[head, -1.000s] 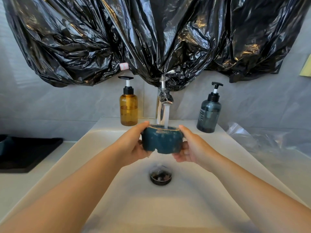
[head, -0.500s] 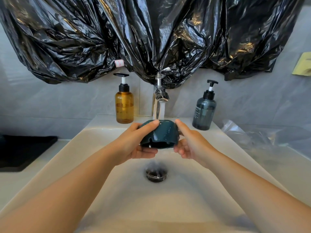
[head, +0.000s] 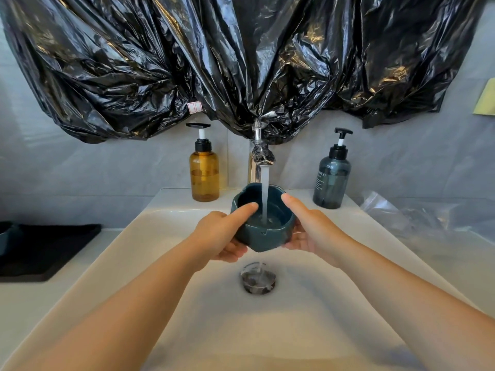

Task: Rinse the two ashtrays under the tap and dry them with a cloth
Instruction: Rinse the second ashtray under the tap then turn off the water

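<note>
A dark teal ashtray [head: 263, 236] is held over the white sink [head: 160, 263], tilted with its hollow facing me. Water runs from the tap [head: 261, 156] straight into the hollow. My left hand [head: 222, 234] grips the ashtray's left side, thumb over the rim. My right hand [head: 308, 228] holds the right side, thumb on the rim and fingers underneath. A second ashtray is only partly visible as a dark shape at the far left edge [head: 4, 232]. No cloth is clearly in view.
An amber pump bottle [head: 204, 172] stands left of the tap and a grey-blue one [head: 331, 180] on the right. Black plastic [head: 241, 62] hangs over the wall above. A black mat [head: 45, 250] lies on the left counter, clear plastic [head: 428, 218] on the right. The drain [head: 257, 278] sits below the ashtray.
The ashtray went from upright under the stream, to tipped mouth-down, to now tilted with its hollow toward me and water pouring in. Both hands stayed on it.
</note>
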Tool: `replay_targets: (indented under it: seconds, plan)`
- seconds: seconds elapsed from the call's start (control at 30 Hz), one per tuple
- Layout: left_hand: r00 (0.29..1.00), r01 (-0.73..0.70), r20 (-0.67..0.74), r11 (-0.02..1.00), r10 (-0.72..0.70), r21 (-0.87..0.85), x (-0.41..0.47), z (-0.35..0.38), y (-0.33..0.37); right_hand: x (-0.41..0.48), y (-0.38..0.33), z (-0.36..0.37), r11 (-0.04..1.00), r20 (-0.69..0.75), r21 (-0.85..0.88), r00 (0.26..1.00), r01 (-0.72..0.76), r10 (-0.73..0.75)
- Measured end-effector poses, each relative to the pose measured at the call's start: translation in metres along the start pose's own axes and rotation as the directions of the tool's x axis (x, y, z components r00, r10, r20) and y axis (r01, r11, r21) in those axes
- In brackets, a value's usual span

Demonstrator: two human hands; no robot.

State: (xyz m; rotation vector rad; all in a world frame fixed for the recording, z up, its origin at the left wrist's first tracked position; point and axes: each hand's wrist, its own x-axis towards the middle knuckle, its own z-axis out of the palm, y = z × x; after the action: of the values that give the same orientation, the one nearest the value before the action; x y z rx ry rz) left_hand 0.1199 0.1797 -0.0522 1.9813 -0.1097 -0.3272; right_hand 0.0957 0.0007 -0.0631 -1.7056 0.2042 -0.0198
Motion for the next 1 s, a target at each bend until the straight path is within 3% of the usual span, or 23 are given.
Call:
replay_targets:
  seconds: [0.07, 0.13, 0.27, 0.4, 0.53, 0.77, 0.9, 1.0]
  plan:
    - [0.999, 0.010, -0.030, 0.999, -0.012, -0.054, 0.001, 0.003, 0.000, 0.000, 0.001, 0.002, 0.997, -0.001, 0.060, 0.999, -0.040, 0.040]
    - [0.999, 0.041, 0.019, 0.975, -0.038, -0.219, 0.002, 0.004, 0.002, -0.001, 0.001, 0.004, 0.994, 0.010, 0.089, 0.998, -0.066, 0.065]
    - [0.999, 0.046, 0.014, 0.910, -0.045, -0.412, 0.005, 0.005, 0.002, -0.004, 0.001, 0.009, 0.993, 0.047, 0.062, 0.994, -0.102, 0.099]
    - [0.997, 0.037, -0.050, 0.908, -0.063, -0.417, 0.003, 0.001, 0.004, -0.007, 0.000, 0.015, 0.985, 0.131, -0.010, 0.977, -0.170, 0.169]
    - [0.999, 0.035, -0.010, 0.927, -0.041, -0.372, 0.000, -0.001, 0.003, -0.010, 0.001, 0.020, 0.963, 0.216, 0.201, 0.967, -0.179, 0.135]
    - [0.995, 0.073, 0.084, 0.925, -0.044, -0.373, 0.001, 0.011, 0.003, -0.004, 0.005, 0.015, 0.952, 0.067, 0.255, 0.985, -0.172, 0.160]
    - [0.994, 0.110, 0.035, 0.869, -0.106, -0.483, 0.007, 0.001, 0.003, -0.004, 0.001, 0.021, 0.936, -0.048, 0.303, 0.978, -0.181, 0.205]
    - [0.983, 0.135, -0.033, 0.842, -0.178, -0.522, 0.013, -0.006, 0.003, -0.004, -0.004, 0.014, 0.955, -0.137, 0.236, 0.967, -0.178, 0.215]
